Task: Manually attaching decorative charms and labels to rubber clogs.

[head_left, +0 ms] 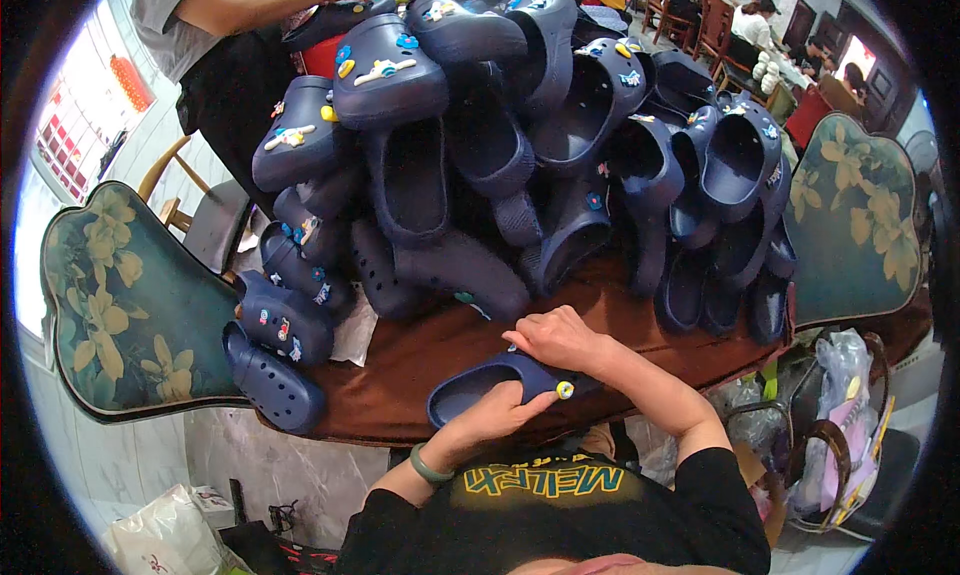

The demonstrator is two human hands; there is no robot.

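A navy clog (pixel 455 392) lies at the table's near edge, its opening facing left. My left hand (pixel 495 412), with a green bangle at the wrist, reaches into the clog; its fingers are hidden inside and the thumb lies along the outside, gripping the upper. My right hand (pixel 557 337) is closed at the clog's far side, fingertips pressed together by a small pale bit that is too small to name. A round yellow-and-white shoe charm (pixel 565 390) sits on the upper, beside my left thumb.
A big heap of navy clogs (pixel 415 180), many with charms, covers the far part of the brown-clothed table (pixel 400 375). Floral-backed chairs (pixel 120 305) stand left and right. A person (pixel 215 45) handles clogs at the far left. Bags (pixel 840 435) sit at the right.
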